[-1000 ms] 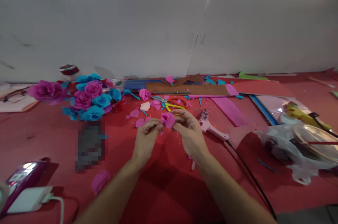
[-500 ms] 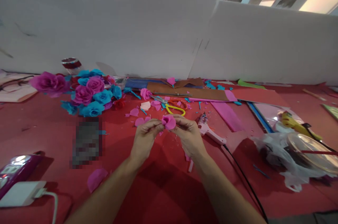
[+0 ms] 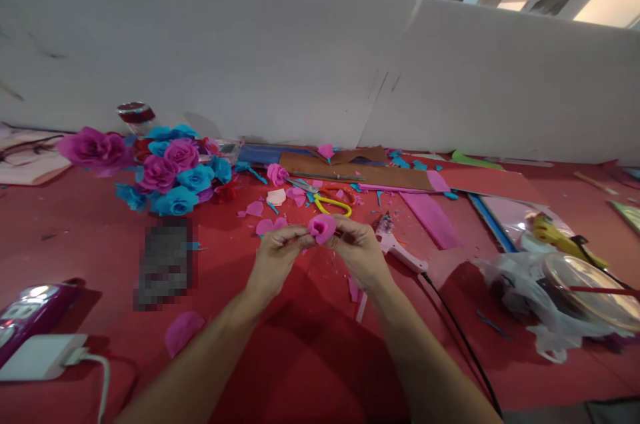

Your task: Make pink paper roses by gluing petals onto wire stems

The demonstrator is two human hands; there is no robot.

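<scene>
Between my two hands is a small pink paper flower (image 3: 321,229), its rolled centre facing up toward me. My left hand (image 3: 277,257) pinches its left side with thumb and fingertips. On the right edge, my right hand (image 3: 361,251) is closed on the same flower. Just beyond lie scissors (image 3: 333,204) with yellow and orange handles, among loose pink paper petals (image 3: 254,209). A pink glue gun (image 3: 400,249) rests right of my right hand, its dark cord running toward the front edge.
A bunch of pink, blue and red paper flowers (image 3: 177,177) stands at left. Brown crepe paper (image 3: 400,177) lies along the white partition (image 3: 240,57). At right are a plastic bag (image 3: 525,297) and a yellow glue gun (image 3: 553,232). A white charger (image 3: 45,356) sits front left.
The flower has turned slightly between my fingers, so its open centre faces me more. Both hands keep nearly the same place. The view has shifted a little.
</scene>
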